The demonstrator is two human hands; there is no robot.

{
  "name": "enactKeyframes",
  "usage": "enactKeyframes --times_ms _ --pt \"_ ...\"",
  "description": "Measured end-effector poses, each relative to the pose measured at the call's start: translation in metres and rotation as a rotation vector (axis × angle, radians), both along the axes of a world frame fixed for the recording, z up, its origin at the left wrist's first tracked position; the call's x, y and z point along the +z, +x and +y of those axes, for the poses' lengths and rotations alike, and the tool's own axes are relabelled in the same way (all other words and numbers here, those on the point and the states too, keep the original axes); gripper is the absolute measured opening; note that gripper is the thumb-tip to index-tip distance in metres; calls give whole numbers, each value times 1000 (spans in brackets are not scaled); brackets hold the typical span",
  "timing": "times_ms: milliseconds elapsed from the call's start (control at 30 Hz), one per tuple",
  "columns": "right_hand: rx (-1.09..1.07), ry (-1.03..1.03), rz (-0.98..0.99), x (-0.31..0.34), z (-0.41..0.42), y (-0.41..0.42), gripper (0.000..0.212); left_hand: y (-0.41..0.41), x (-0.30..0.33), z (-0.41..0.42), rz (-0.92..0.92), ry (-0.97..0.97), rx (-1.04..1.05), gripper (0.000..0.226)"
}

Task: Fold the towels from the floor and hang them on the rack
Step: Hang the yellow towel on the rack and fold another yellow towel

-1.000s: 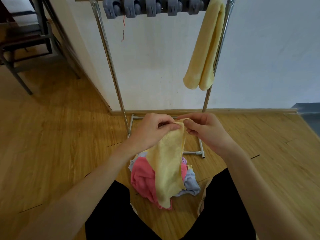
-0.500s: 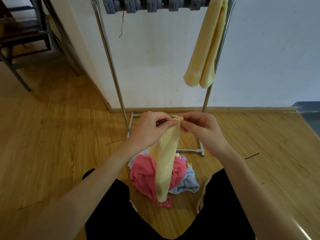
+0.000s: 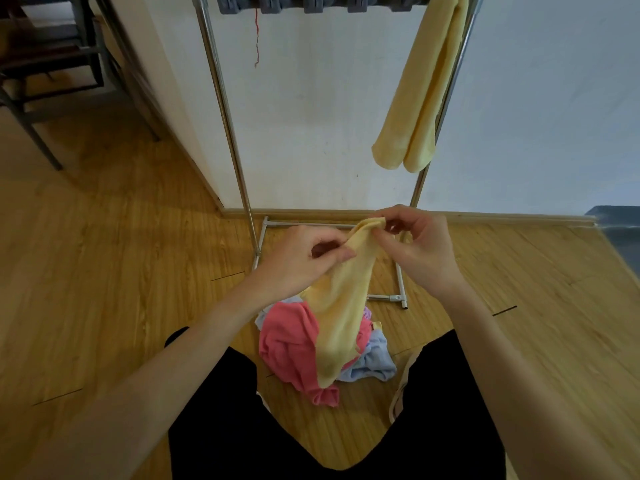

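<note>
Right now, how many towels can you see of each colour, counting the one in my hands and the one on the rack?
Yellow: 2, one pinched by the left hand and right hand (held yellow towel), one on the rack (hung yellow towel)
Pink: 1, pink towel on the floor
Pale blue: 1, pale blue towel on the floor
Total: 4 plainly visible; more may lie hidden in the pile.

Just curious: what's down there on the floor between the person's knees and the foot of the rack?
In the head view, a heap of towels: a pink towel and a pale blue towel, partly behind the yellow towel both hands pinch.
</note>
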State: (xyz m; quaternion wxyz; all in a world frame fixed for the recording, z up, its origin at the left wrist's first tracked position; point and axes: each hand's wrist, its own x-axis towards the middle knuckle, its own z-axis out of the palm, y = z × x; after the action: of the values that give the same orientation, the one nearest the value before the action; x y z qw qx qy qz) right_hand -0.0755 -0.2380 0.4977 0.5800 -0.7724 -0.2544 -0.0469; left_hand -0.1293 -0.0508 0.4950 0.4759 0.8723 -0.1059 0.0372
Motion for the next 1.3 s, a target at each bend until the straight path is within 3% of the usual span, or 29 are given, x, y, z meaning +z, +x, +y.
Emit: enactKeyframes --times_ms 133,233,333,500,700,933,1133,1300 --pt "-103 50 39 -1 -8 0 14 -16 -19 20 -3 307 -98 21" --pt "-144 53 54 -3 -15 1 13 -24 -24 32 -138 556 -168 24" --pt "-194 38 67 -6 -20 3 12 -23 -18 41 -300 706 -105 30" --pt "-241 33 82 -8 -30 1 18 -15 -1 45 -420 637 56 22" --pt "-216 48 55 -6 -26 -5 18 -5 -1 37 -368 455 251 30" --pt "-91 -13 17 -9 -11 -12 20 4 -16 39 -251 535 344 18" --pt "-194 87 61 -6 -8 -9 21 4 -21 44 -236 391 255 10" --pt "-289 109 99 -10 -10 -5 21 -6 -9 40 -43 279 72 4"
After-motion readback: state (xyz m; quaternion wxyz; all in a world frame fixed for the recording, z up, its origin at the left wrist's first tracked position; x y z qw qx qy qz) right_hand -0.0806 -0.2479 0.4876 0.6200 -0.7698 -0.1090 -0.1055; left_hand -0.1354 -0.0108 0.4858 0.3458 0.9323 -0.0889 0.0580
